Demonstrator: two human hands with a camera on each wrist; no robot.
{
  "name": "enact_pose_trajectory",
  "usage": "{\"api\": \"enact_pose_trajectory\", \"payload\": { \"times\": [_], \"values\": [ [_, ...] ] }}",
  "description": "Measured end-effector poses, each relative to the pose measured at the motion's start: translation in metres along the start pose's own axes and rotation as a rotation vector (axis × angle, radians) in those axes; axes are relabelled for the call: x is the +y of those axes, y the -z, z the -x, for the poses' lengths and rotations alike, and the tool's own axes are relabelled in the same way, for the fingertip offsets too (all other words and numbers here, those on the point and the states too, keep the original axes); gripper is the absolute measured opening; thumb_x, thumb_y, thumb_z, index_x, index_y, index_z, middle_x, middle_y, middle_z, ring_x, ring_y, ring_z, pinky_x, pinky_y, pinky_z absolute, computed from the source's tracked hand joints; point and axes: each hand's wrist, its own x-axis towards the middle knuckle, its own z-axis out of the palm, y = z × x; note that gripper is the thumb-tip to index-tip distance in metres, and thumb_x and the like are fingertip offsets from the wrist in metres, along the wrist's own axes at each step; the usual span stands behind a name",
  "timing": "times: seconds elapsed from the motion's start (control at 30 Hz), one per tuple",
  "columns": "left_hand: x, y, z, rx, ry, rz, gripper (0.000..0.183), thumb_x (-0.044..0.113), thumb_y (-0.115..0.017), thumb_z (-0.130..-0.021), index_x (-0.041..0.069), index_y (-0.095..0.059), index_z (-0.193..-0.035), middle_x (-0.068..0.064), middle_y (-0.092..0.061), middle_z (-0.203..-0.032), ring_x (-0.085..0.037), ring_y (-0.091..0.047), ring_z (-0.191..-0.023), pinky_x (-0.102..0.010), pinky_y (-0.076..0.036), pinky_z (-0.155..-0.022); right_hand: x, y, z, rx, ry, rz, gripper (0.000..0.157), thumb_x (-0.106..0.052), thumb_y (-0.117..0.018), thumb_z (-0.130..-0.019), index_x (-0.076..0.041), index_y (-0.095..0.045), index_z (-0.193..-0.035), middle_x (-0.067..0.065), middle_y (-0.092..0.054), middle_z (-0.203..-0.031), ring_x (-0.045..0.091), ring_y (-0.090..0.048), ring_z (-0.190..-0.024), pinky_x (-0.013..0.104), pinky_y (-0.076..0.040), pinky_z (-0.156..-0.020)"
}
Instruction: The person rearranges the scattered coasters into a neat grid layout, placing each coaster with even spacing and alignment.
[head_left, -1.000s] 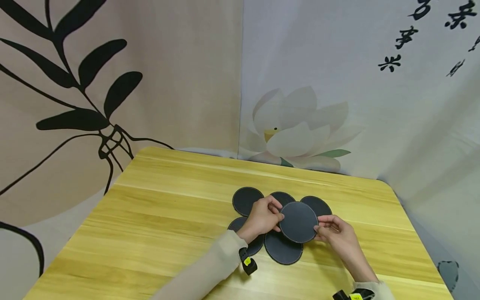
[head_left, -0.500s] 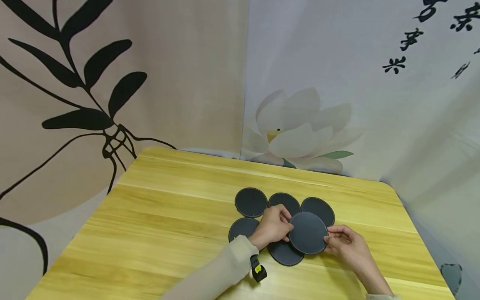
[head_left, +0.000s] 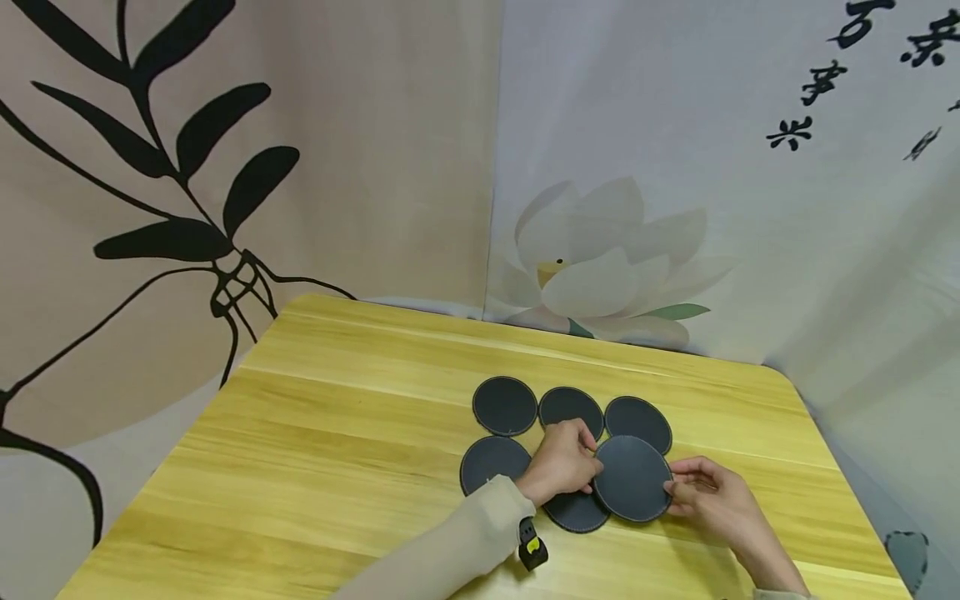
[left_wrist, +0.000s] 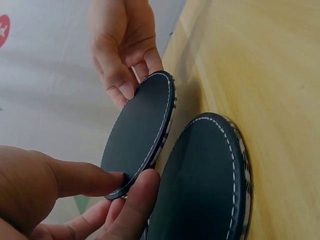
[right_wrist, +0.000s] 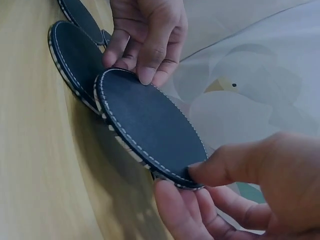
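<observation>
Both hands hold one round black coaster [head_left: 632, 479] with pale edge stitching, level with the front row of similar coasters. My left hand [head_left: 564, 458] pinches its left edge, thumb on top. From the opposite side my right hand [head_left: 712, 500] pinches the right edge, thumb on the upper face. In the right wrist view the held coaster [right_wrist: 150, 125] is tilted and raised off the wood, its patterned underside showing along the rim. Left of it lies the front middle coaster [head_left: 576, 512], partly covered by my left hand.
The back row has a left coaster [head_left: 506, 406], a middle coaster [head_left: 570, 408] and a right coaster [head_left: 639, 423]. Another coaster [head_left: 491, 461] lies front left, beside my left forearm. The wooden table [head_left: 337, 433] ends at printed curtains [head_left: 390, 150] behind.
Both hands have carried the held coaster right and toward the front, from over the middle coasters to in front of the back right one. The head view has shifted slightly.
</observation>
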Motion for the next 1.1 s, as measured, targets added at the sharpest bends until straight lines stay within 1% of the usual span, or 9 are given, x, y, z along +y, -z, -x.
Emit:
{"api": "enact_pose_trajectory", "payload": {
  "times": [0.2, 0.37, 0.53, 0.63, 0.7, 0.77, 0.9, 1.0, 1.1],
  "values": [
    [0.001, -0.008, -0.004, -0.002, 0.011, -0.050, 0.018, -0.005, -0.074, -0.087, 0.007, -0.060, -0.090, -0.002, -0.060, -0.065, -0.021, -0.068, -0.049, -0.021, -0.051, -0.043, 0.004, 0.005, 0.000, 0.002, -0.031, 0.007, 0.044, -0.010, -0.070, -0.095, 0.009, -0.055, -0.132, 0.013, -0.067, -0.110, 0.015, -0.071, -0.090, 0.034, -0.064, -0.079],
    [0.000, -0.015, -0.006, -0.009, 0.023, -0.093, 0.017, -0.006, -0.072, -0.087, 0.007, -0.061, -0.088, -0.002, -0.059, -0.061, -0.019, -0.066, -0.046, -0.020, -0.050, -0.041, 0.009, 0.011, -0.003, 0.000, -0.039, 0.024, 0.041, -0.008, -0.068, -0.096, 0.010, -0.055, -0.131, 0.012, -0.069, -0.109, 0.014, -0.071, -0.090, 0.033, -0.064, -0.077],
    [0.002, -0.021, -0.009, -0.019, -0.001, -0.133, 0.015, -0.007, -0.070, -0.086, 0.006, -0.062, -0.087, -0.001, -0.058, -0.055, -0.018, -0.065, -0.043, -0.019, -0.047, -0.038, 0.014, 0.018, -0.006, -0.001, -0.049, 0.057, 0.037, -0.004, -0.064, -0.097, 0.010, -0.055, -0.130, 0.012, -0.070, -0.108, 0.013, -0.071, -0.089, 0.033, -0.064, -0.076],
    [0.004, -0.025, -0.011, -0.015, -0.012, -0.194, 0.015, -0.004, -0.071, -0.085, 0.009, -0.063, -0.083, 0.001, -0.059, -0.057, -0.014, -0.062, -0.040, -0.018, -0.047, -0.040, 0.016, 0.021, -0.005, -0.008, -0.047, 0.080, 0.037, -0.003, -0.065, -0.097, 0.011, -0.055, -0.129, 0.011, -0.070, -0.107, 0.013, -0.071, -0.088, 0.032, -0.064, -0.076],
    [0.005, -0.027, -0.011, -0.015, -0.007, -0.243, 0.019, -0.002, -0.071, -0.085, 0.012, -0.062, -0.078, 0.003, -0.058, -0.056, -0.011, -0.058, -0.036, -0.018, -0.047, -0.040, 0.016, 0.023, -0.004, -0.008, -0.047, 0.092, 0.036, -0.004, -0.066, -0.097, 0.011, -0.056, -0.128, 0.011, -0.071, -0.105, 0.013, -0.071, -0.087, 0.032, -0.064, -0.075],
    [0.006, -0.029, -0.012, -0.018, -0.005, -0.282, 0.026, -0.001, -0.071, -0.085, 0.015, -0.059, -0.069, 0.005, -0.055, -0.051, -0.008, -0.052, -0.032, -0.019, -0.044, -0.039, 0.015, 0.025, -0.004, -0.009, -0.045, 0.110, 0.036, -0.005, -0.067, -0.096, 0.011, -0.056, -0.126, 0.010, -0.071, -0.103, 0.014, -0.071, -0.086, 0.031, -0.064, -0.074],
    [0.006, -0.033, -0.014, -0.030, -0.009, -0.340, 0.048, -0.002, -0.069, -0.083, 0.020, -0.044, -0.048, 0.007, -0.038, -0.036, -0.006, -0.035, -0.026, -0.019, -0.030, -0.035, 0.016, 0.025, -0.005, 0.000, -0.059, 0.145, 0.031, -0.006, -0.068, -0.096, 0.010, -0.060, -0.122, 0.010, -0.071, -0.099, 0.015, -0.070, -0.084, 0.031, -0.064, -0.072],
    [0.005, -0.035, -0.016, -0.040, -0.033, -0.398, 0.057, -0.002, -0.069, -0.080, 0.021, -0.033, -0.042, 0.009, -0.022, -0.036, -0.007, -0.019, -0.031, -0.020, -0.017, -0.038, 0.018, 0.025, -0.005, 0.005, -0.064, 0.172, 0.028, -0.005, -0.068, -0.096, 0.009, -0.062, -0.120, 0.010, -0.071, -0.097, 0.016, -0.069, -0.083, 0.030, -0.063, -0.071],
    [0.004, -0.036, -0.018, -0.048, -0.053, -0.454, 0.058, -0.002, -0.068, -0.077, 0.021, -0.029, -0.041, 0.010, -0.013, -0.041, -0.008, -0.008, -0.041, -0.020, -0.010, -0.042, 0.018, 0.023, -0.004, 0.009, -0.059, 0.188, 0.027, -0.005, -0.068, -0.095, 0.009, -0.063, -0.118, 0.010, -0.071, -0.096, 0.016, -0.069, -0.081, 0.029, -0.063, -0.070]
  ]
}}
